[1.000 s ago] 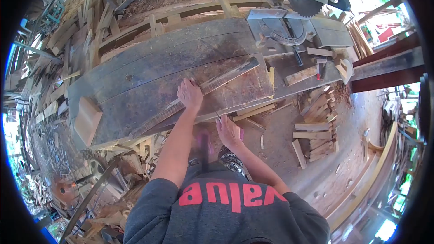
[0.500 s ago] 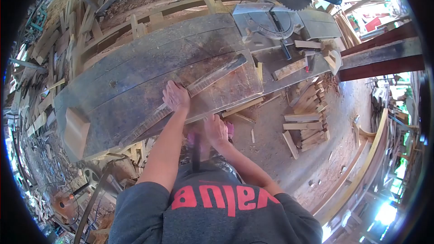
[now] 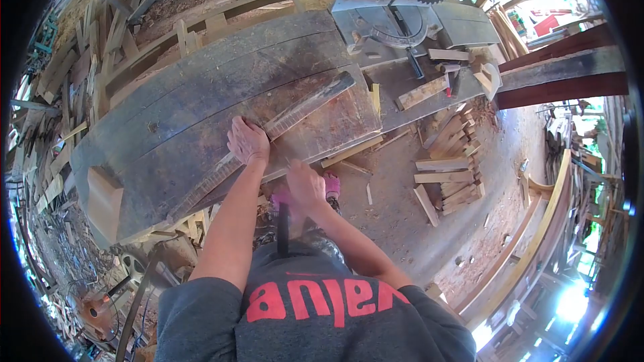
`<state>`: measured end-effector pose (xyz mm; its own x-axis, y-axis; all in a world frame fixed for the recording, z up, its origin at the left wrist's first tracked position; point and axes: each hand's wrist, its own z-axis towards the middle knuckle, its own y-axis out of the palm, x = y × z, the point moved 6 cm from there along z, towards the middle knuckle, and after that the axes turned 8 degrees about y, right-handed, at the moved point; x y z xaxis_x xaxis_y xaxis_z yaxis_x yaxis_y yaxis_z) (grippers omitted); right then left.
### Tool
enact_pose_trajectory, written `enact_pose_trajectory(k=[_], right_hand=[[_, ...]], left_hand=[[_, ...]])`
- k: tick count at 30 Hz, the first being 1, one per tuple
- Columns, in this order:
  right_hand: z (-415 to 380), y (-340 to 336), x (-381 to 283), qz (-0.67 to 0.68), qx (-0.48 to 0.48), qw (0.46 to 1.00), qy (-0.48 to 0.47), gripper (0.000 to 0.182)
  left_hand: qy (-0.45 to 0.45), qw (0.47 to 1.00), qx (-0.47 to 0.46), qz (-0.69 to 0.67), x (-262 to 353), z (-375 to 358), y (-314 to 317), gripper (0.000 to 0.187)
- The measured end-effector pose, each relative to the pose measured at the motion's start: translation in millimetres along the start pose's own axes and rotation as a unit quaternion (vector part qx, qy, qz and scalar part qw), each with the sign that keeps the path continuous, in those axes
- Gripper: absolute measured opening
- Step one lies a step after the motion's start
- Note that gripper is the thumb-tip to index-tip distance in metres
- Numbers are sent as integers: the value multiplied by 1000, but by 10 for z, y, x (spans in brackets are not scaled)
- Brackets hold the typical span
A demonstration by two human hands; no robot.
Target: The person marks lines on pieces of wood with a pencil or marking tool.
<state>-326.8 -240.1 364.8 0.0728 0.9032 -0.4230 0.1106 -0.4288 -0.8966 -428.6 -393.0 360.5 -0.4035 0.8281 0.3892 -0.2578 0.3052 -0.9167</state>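
Left hand (image 3: pixel 248 142) had its grip curled snugly over the wooden strip (image 3: pixel 308 104), which lay diagonally on the worktop (image 3: pixel 168 107), long axis near-left to far-right, while the right hand (image 3: pixel 306 186), blurrier than a second earlier (couldn't tell how closed), sat slightly closer in.

A word (image 3: pixel 329 299) in pinkish-red, lower-case letters runs across the front of the dark grey shirt (image 3: pixel 302 343); it reads "value"; it appears upside down in the head view, its "v" at the right end.
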Motion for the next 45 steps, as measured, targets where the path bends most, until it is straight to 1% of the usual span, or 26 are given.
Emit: enact_pose_trajectory(k=[4,6,8,10,11,13,14,16,17,18,20,21,23,24,25,28,29,33,35,39,41,42,44,45], right_hand=[[-271,-23,250,-12,7,999,-40,19],[-316,-155,288,12,22,1000,-8,20],[-250,57,346,6,16,1000,-8,18],[-168,341,308,-7,-3,999,-39,18],[-108,282,203,-8,-4,999,-39,18],[63,180,90,-10,-20,1000,18,20],[50,136,117,-8,-14,1000,16,20],[-111,49,257,-12,-54,998,36,24],[-213,215,426,-2,-4,1000,-9,27],[-116,162,403,-4,7,1000,-14,27],[-120,116,314,0,-49,998,35,24],[-3,95,183,-13,-61,998,15,19],[421,115,-106,-11,-46,999,9,17],[529,117,-218,-8,-35,999,3,16],[521,91,-261,-5,-41,999,19,14],[254,-63,-71,-18,-62,998,7,13],[182,-61,-27,-41,-76,996,-1,13],[327,42,-147,-49,-102,993,23,14],[542,83,-295,-33,-50,998,11,16],[196,-47,-100,-44,-43,998,13,16],[5,-124,4,-27,-53,998,25,14],[-2,-59,14,-29,-60,997,29,14],[213,108,-24,-62,-98,991,64,14],[316,132,-75,-62,-97,991,66,14]], left_hand=[[2,1000,5,-3,-26,3,22,14],[4,1000,-2,1,-10,-2,14,15],[12,1000,-12,7,-4,8,-12,16],[17,1000,-21,9,25,-5,-16,13],[15,1000,-22,8,16,-31,-7,13],[22,1000,-14,-3,24,-11,-24,11],[25,1000,-9,-4,27,-10,-22,11],[15,1000,3,-3,1,-12,-8,10],[22,1000,12,-10,23,19,-23,10],[20,1000,9,-7,31,21,-16,9],[20,1000,-2,0,6,-22,-3,9],[22,1000,-4,-3,3,-23,-3,9],[21,1000,0,-6,7,-11,-6,9],[17,1000,-15,-4,7,-10,11,9],[12,1000,-29,-1,-10,6,14,10],[3,1000,-10,4,4,-1,-29,10],[8,999,-31,3,9,8,-33,11],[11,1000,-17,-4,-9,15,2,11],[9,1000,-19,-10,-22,25,11,11],[8,1000,-10,-13,-27,42,0,10],[1,999,-36,-26,-14,36,-23,9],[-2,999,-44,-23,-46,-11,-15,9],[13,999,-25,-21,-16,27,-19,9],[15,999,-26,-22,2,36,-11,9]])
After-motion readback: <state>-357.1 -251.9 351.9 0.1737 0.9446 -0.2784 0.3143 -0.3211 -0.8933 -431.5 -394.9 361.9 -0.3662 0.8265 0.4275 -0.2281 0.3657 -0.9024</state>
